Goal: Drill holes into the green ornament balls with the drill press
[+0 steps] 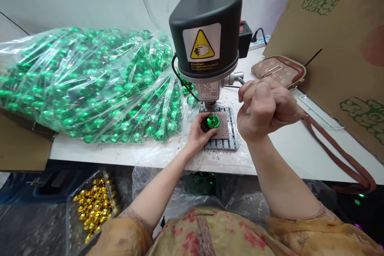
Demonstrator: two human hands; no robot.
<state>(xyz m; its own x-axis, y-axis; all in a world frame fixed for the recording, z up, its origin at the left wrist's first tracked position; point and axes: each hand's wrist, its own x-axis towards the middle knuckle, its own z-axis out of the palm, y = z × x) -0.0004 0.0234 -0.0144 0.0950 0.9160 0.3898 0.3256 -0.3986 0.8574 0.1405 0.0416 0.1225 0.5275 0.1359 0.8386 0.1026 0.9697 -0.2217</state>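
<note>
Pinching a faceted green ball (214, 120) between thumb and fingers of the left hand (200, 131), directly under the chuck (210, 106) of a black-hooded bench drill press (207, 20) and over the brown pad (223, 127) on its slotted base plate (234, 143); cannot tell whether touching the bit. Curling the right hand (259, 106) into a fist around the feed lever (241, 81). At left on the white table (285, 152), packed into a big clear plastic bag (163, 77): many more faceted green balls (75, 84). Below the table's edge, in a clear plastic box (68, 224): shiny gold balls (94, 204), clustered mostly toward one side. Under the front edge, amid loose clear plastic (147, 176): more green pieces (201, 182), partly hidden. At right, before a printed cardboard box (300, 28): a patterned zip purse (267, 68) with a brown wrist strap (339, 154), contents of both hidden.
</note>
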